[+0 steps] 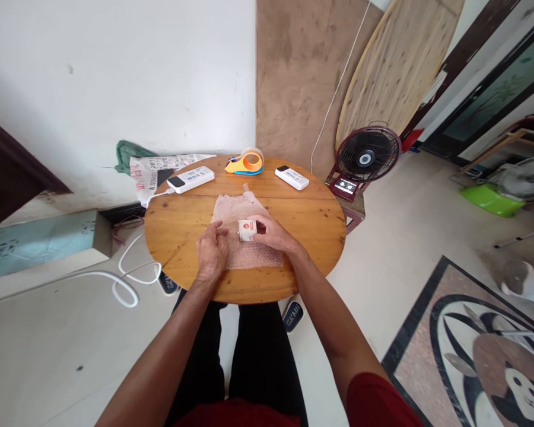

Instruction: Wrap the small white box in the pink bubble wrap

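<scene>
Presently, the right hand (pixel 272 232) holds a small box (pixel 247 229) between thumb and bent fingers, over the bubble wrap (pixel 256 259). To its left, the left hand (pixel 212 251) is half open, seemingly gripping nothing, at the wrap's edge. Rightward, bare table (pixel 317 222) reaches its round edge. Beyond both hands, a tape dispenser (pixel 245 166) and two white devices (pixel 193 179) limit the room.

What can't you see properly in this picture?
All in the head view:
Small box: its fine print is too small to read, and the right hand covers one end.
Left hand: its own back and fingers hide the palm.
Slippers: the round table hides part of them.
Panda on the floor: cut off by the bottom edge.
</scene>
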{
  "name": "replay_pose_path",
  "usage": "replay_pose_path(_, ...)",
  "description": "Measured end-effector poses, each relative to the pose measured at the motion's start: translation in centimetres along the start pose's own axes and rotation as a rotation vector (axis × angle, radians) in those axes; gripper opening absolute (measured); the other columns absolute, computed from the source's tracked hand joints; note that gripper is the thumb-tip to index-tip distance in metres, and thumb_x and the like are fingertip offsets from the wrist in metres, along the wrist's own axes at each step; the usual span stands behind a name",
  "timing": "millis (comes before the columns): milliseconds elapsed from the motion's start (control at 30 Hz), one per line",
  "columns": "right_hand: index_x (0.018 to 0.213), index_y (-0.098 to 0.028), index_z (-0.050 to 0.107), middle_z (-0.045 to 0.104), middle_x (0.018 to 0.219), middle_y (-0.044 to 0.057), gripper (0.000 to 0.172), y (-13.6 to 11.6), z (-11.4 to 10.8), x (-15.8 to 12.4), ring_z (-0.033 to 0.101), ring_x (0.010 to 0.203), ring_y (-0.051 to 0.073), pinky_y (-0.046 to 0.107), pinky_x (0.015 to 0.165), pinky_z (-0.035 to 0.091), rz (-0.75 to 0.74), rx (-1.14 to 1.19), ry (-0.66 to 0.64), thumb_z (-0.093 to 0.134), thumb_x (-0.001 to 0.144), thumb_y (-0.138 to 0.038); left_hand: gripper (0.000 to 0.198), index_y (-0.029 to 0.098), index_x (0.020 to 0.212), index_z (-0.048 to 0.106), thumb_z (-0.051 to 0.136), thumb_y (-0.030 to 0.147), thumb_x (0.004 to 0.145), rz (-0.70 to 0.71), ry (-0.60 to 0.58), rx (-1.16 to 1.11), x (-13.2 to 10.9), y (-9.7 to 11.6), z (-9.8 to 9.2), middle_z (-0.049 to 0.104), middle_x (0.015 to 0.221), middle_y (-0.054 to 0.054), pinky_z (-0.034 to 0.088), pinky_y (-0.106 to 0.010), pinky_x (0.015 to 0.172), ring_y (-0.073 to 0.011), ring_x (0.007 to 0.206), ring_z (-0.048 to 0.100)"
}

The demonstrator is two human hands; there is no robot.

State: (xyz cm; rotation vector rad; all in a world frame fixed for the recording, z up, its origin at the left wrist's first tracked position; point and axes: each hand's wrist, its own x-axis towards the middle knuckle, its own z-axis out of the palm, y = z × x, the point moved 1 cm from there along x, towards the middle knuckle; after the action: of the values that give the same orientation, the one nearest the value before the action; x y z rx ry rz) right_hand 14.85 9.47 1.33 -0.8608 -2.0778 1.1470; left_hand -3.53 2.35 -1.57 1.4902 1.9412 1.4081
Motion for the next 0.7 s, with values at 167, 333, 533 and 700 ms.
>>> replay_pose_path(167,0.115,-0.019,0.06,0.065,0.111,0.003,0.046,-0.09,0.0,0.01,0.06,0.1,0.019,0.033,0.091,0.047,0.0,-0.022,0.007,0.066,0.069,-0.02,0.048,0.018,0.118,0.059,0.044,0.011,0.073,0.006,0.001,0.008,-0.03,0.28,-0.14,0.073,0.096,-0.005,0.052,-0.034,0.086,-0.0183,0.084,0.066)
replay_pose_path(333,0.117,-0.019,0.06,0.065,0.112,0.003,0.048,-0.03,0.0,0.0,0.06,0.1,0.019,0.032,0.091,0.047,0.015,-0.032,0.016,0.066,0.069,-0.021,0.048,0.017,0.119,0.058,0.044,0.012,0.074,0.002,-0.009,0.007,-0.02,0.26,-0.15,0.073,0.098,-0.005,0.051,-0.034,0.089,-0.0186,0.087,0.066)
replay_pose_path(533,0.117,-0.019,0.06,0.065,0.112,0.003,0.048,0.11,0.01,0.02,0.059,0.101,0.019,0.032,0.091,0.047,0.016,-0.012,-0.005,0.067,0.07,-0.022,0.046,0.017,0.118,0.059,0.044,0.013,0.074,-0.005,-0.012,-0.006,-0.08,0.47,-0.24,0.072,0.099,-0.006,0.051,-0.033,0.087,-0.018,0.086,0.066)
replay_pose_path(700,0.119,-0.017,0.059,0.064,0.114,0.005,0.05,0.44,0.06,0.1,0.059,0.103,0.02,0.033,0.093,0.046,-0.006,0.03,-0.002,0.068,0.071,-0.024,0.046,0.017,0.117,0.059,0.045,0.011,0.074,-0.017,-0.016,-0.006,-0.09,0.67,-0.32,0.072,0.099,-0.005,0.051,-0.032,0.084,-0.0172,0.083,0.066)
